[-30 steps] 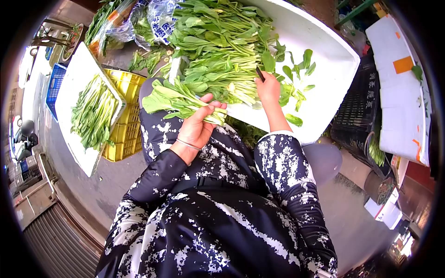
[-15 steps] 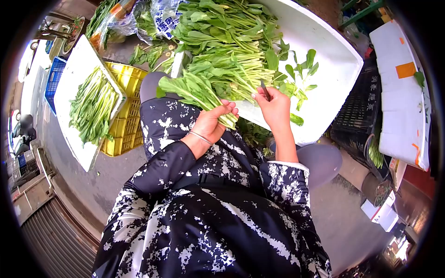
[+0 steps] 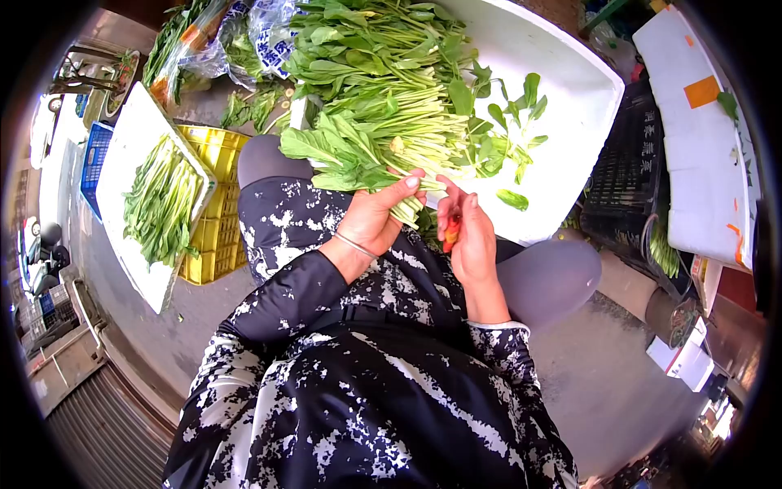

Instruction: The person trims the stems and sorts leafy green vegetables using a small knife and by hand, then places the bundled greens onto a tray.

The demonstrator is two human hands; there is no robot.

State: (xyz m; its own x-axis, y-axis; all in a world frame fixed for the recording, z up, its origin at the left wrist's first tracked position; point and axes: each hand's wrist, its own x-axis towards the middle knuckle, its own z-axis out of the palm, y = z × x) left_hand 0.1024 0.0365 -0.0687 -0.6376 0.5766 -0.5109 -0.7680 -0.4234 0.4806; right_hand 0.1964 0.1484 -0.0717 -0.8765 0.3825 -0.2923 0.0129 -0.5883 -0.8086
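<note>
My left hand (image 3: 373,217) is closed around a small bunch of leafy greens (image 3: 342,156). Its leaves point up to the left, and the pale stem ends stick out past my fingers. Close beside those ends is my right hand (image 3: 474,248), fingers curled round a small knife with a red handle (image 3: 451,232); its blade is hidden or too small to make out. Beyond both hands, a large heap of greens (image 3: 375,57) lies in a white foam box (image 3: 574,106). A few loose sprigs (image 3: 515,122) and a single leaf (image 3: 512,199) rest on the box's bare side.
At left, trimmed greens (image 3: 163,200) lie on a white foam lid (image 3: 130,122) atop a yellow crate (image 3: 220,236). A blue crate (image 3: 96,159) stands behind it. To the right are a black crate (image 3: 623,163) and another white foam box (image 3: 692,163). Plastic bags (image 3: 273,33) lie at the back.
My right hand has come back from the heap's stems towards my left hand, turning so the red handle shows. The left hand's bunch looks fuller, with more stems in it.
</note>
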